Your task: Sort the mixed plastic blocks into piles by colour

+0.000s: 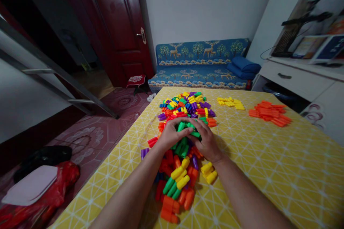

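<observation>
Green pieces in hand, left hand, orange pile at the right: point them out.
Green pieces [181, 126]: head view, on one piece's upper surface.
Left hand [173, 132]: head view, back of the hand.
Orange pile [269, 112]: head view, middle of the heap.

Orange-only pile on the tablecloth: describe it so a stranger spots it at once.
Start at the yellow, white-lined tablecloth and look to its far right, near the white drawer cabinet. The orange pile lies there, to the right of a smaller yellow pile. Unlike that pile and the mixed-colour heap, it is all orange.
</observation>
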A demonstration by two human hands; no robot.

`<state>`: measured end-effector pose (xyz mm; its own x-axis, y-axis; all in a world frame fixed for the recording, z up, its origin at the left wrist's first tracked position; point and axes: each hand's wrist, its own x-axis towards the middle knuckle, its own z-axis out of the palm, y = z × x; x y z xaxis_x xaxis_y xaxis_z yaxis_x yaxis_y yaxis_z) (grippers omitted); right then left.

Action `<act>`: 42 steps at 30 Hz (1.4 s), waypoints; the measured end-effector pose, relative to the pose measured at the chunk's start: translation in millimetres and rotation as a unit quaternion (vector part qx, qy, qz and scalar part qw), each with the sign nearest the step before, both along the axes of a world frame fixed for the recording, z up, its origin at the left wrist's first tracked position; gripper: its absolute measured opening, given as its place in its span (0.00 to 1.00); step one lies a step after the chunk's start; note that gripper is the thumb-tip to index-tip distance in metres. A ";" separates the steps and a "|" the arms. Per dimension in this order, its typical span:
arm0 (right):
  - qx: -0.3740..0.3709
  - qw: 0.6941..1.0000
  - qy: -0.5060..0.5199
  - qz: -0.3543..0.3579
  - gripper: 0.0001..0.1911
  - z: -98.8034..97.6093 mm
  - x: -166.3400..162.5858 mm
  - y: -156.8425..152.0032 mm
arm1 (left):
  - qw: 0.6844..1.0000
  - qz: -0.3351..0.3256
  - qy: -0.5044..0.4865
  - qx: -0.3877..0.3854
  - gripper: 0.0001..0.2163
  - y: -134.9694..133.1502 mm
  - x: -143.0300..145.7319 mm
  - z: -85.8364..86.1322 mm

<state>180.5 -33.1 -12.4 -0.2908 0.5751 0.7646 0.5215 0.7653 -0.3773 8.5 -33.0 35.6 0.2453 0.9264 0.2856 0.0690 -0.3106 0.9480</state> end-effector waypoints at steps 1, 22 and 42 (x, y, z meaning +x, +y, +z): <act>0.002 1.000 0.010 -0.002 0.27 -1.2 -0.4 0.9 | 1.000 0.000 0.012 0.001 0.18 -0.5 0.4 -0.3; -0.193 0.963 0.113 -0.148 0.27 -17.0 10.3 14.1 | 0.981 0.158 0.108 0.027 0.15 17.9 -31.0 0.8; -0.216 0.965 0.096 -0.115 0.24 -11.0 10.7 11.8 | 0.872 0.049 0.465 0.144 0.10 16.2 -38.8 25.9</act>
